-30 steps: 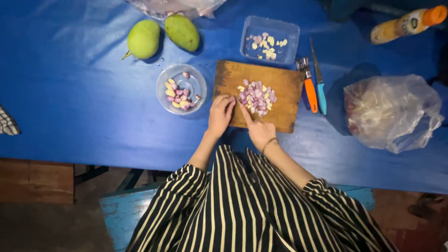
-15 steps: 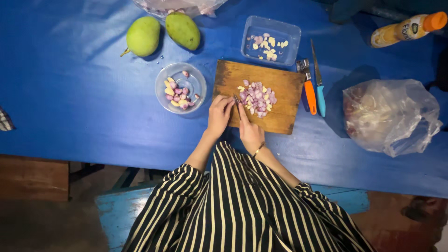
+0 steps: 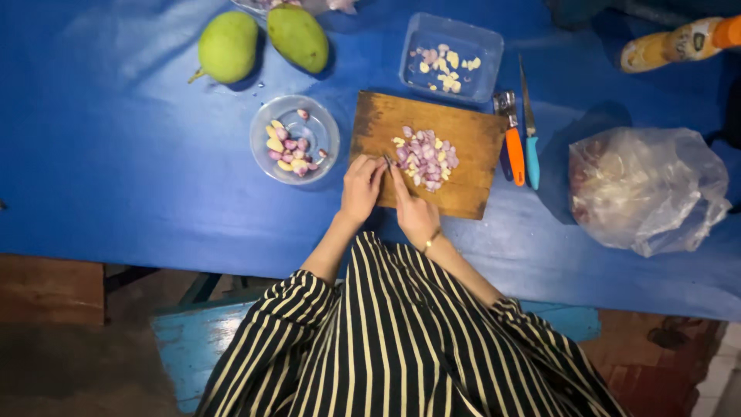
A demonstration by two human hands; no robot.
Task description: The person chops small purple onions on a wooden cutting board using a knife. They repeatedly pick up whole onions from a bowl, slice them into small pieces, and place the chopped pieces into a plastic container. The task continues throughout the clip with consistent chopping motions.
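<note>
My left hand [image 3: 361,189] rests with bent fingers on the near left corner of a wooden cutting board [image 3: 463,135]. Whether anything is under its fingertips is hidden. My right hand [image 3: 415,215] lies right beside it, closed on a small knife [image 3: 388,161] whose dark tip shows between the two hands. A heap of chopped purple shallot and pale garlic pieces [image 3: 426,158] sits mid-board, just beyond my right hand.
On the blue table [image 3: 116,170] are a clear round bowl of peeled shallots and garlic [image 3: 295,139], two green mangoes [image 3: 262,40], a clear rectangular tub [image 3: 451,55], an orange-handled peeler [image 3: 512,150], a blue-handled knife [image 3: 531,147], a plastic bag [image 3: 644,189] and an orange-capped bottle [image 3: 679,42].
My right hand has drawn slightly left and nearer, closing up against my left hand at the board's near left corner. The chopped heap stays put.
</note>
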